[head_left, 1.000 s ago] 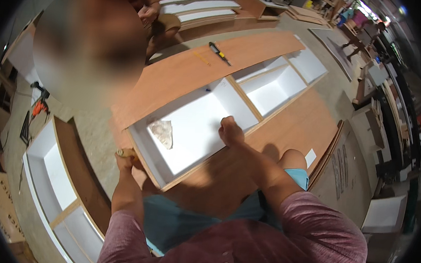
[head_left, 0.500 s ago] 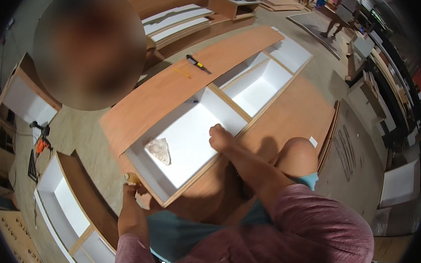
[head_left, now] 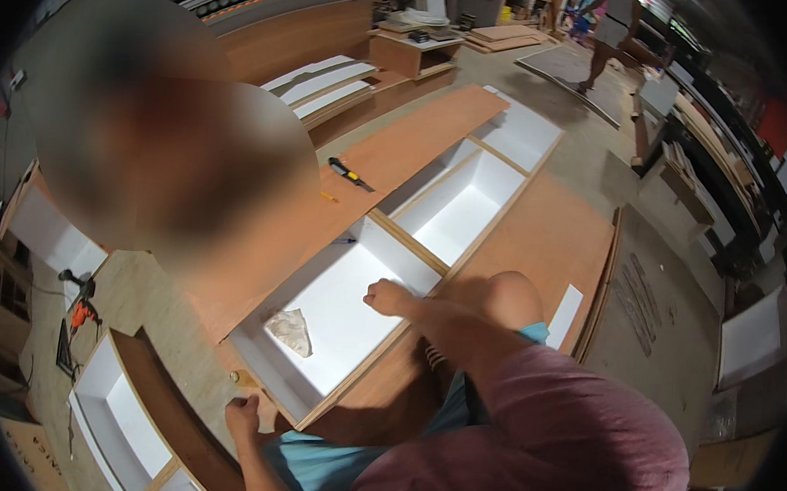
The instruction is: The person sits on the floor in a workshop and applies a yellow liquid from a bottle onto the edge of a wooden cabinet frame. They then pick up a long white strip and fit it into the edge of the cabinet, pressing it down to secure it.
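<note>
A long wooden cabinet carcass point(head_left: 403, 237) with white-lined compartments lies in front of me. Over its near compartment hangs my right hand point(head_left: 388, 297), closed, thumb side up; anything inside the fist is hidden. My left hand point(head_left: 243, 415) has its fingers curled just outside the near left corner, and I cannot make out whether something is in them. A small brass-coloured round piece point(head_left: 238, 377) is just beyond it, at that corner. Inside the near compartment are a crumpled pale sheet point(head_left: 290, 331) and a blue pen point(head_left: 345, 240).
A plywood panel point(head_left: 438, 130) covers the carcass's far side, bearing a utility knife point(head_left: 351, 175) and a yellow pencil point(head_left: 328, 197). A blurred person sits opposite. At left are an orange drill point(head_left: 84, 312) and another white-lined carcass point(head_left: 131, 410). A white strip point(head_left: 565, 317) lies at my right.
My view has shifted, so the carcass sits lower in it. My left hand has drawn back slightly from the brass-coloured piece. The right fist stays over the compartment. The person opposite appears nearer.
</note>
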Demonstrator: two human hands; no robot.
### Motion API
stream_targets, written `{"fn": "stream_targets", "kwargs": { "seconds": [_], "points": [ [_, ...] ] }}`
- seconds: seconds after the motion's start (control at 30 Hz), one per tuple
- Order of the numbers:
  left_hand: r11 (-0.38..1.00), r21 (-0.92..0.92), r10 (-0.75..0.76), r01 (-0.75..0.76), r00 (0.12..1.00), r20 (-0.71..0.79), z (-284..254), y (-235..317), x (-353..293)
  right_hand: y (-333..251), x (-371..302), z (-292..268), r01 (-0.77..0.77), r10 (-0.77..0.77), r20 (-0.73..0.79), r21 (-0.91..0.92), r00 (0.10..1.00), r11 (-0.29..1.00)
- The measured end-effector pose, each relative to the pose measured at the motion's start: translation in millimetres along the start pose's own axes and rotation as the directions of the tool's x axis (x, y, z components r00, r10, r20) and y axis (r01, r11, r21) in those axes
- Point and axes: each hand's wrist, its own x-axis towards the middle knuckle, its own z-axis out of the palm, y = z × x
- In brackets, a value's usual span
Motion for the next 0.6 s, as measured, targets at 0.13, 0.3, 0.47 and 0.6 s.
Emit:
{"fn": "stream_targets", "kwargs": {
  "seconds": [0.13,0.3,0.47,0.6],
  "points": [
    [0.795,-0.592,0.191,-0.132,0.981,0.038,19.4,95.3,-27.7,-57.5,11.3,-89.7,0.184,-0.202,0.119,0.149,0.972,0.972],
    [0.461,-0.887,0.289,0.033,0.939,0.185,63.5,157.6,-34.7,-135.1,-21.7,-117.6,0.459,-0.539,0.064,0.447,0.84,0.768],
    [0.092,-0.965,0.457,0.245,0.851,0.259,68.4,157.4,-53.9,-170.9,-70.4,-110.6,0.541,-0.683,0.067,0.557,0.727,0.631],
    [0.003,-0.973,0.518,0.231,0.832,0.199,58.9,154.8,-42.5,-183.2,-88.8,-111.9,0.316,-0.51,0.254,0.541,0.822,0.779]
  ]
}}
